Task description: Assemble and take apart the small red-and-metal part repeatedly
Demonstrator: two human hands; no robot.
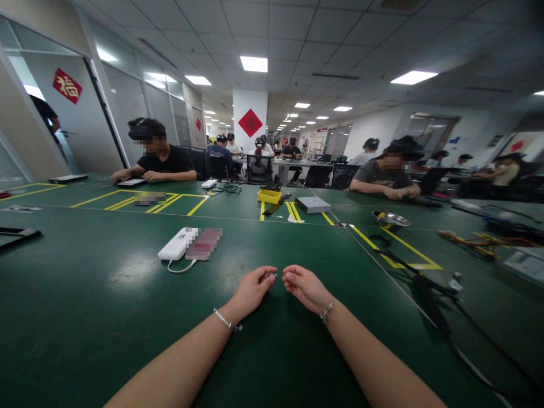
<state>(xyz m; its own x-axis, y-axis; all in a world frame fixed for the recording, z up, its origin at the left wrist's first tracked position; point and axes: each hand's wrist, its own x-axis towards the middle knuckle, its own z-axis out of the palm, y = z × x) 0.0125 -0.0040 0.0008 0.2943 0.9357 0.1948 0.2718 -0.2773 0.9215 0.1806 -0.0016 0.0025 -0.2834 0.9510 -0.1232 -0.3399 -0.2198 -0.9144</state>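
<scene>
My left hand (251, 290) is over the green table (127, 317), thumb and fingers pinched together. A tiny shiny bit (274, 275) shows at its fingertips, too small to name. Facing it across a narrow gap, my right hand (306, 288) has its fingers curled in against the thumb. Whatever those fingers may hold is hidden. Each wrist wears a thin bracelet. Farther off to the left lies a white power bank (178, 243), its short white cable (182, 268) running to a blurred-out reddish object (204, 243).
Ahead are a yellow bin (269, 196) and a grey box (313, 204). Black cables (429, 294) and a metal dish (391, 218) lie to the right. A dark frame (17, 235) sits at the left edge. Two people (168, 161) wearing headgear sit across the table.
</scene>
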